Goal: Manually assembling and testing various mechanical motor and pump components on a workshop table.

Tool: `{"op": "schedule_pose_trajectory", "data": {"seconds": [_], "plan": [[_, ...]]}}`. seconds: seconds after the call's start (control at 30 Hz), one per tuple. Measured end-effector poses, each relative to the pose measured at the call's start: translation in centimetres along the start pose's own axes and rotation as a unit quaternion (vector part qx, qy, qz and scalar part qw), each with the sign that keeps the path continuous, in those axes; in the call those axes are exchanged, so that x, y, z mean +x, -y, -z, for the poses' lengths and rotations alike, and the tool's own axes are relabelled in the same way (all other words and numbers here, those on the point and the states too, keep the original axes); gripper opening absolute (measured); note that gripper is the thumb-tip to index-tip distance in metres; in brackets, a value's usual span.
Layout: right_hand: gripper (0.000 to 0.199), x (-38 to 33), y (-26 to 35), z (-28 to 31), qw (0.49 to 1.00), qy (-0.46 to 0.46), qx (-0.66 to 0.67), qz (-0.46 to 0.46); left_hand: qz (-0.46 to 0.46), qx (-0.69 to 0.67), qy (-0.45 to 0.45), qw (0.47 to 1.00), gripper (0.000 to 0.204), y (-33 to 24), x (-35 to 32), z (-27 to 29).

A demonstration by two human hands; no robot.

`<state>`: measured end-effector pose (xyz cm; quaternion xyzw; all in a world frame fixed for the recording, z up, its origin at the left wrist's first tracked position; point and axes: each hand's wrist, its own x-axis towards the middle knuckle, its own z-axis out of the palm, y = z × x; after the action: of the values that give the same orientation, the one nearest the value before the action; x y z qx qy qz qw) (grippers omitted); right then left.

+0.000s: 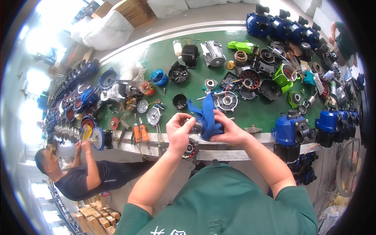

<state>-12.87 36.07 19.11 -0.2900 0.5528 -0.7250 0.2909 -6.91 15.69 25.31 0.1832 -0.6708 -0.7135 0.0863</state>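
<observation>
Both hands' fingers grip a blue cloth [206, 117] that mostly hides a metal part.

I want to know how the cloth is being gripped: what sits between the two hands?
In the head view, a small metal part, half wrapped in the blue cloth, sits between left hand and right hand.

A long green-topped workbench [164, 51] with a metal edge rail was seen on a grey concrete floor [203, 13]. Beyond the workbench, cardboard boxes [129, 8] and white sacks [103, 29] were stacked; strong window glare [33, 82] was recorded left of the workbench.
</observation>
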Motion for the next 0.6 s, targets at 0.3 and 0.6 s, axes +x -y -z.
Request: {"op": "schedule_pose_trajectory", "data": {"seconds": [0.3, 0.6], "plan": [[0.081, 0.4, -3.1, -1.0, 0.983, -0.057, 0.176, 0.012, 0.019, -0.006, 0.046, 0.999, 0.009, -0.1, 3.2, -2.1], [0.067, -0.6, -4.1, -2.0, 0.969, -0.135, 0.204, 0.025, 0.060, 0.052, 0.085, 0.993, 0.010, 0.5, 5.3, -3.6]]}}
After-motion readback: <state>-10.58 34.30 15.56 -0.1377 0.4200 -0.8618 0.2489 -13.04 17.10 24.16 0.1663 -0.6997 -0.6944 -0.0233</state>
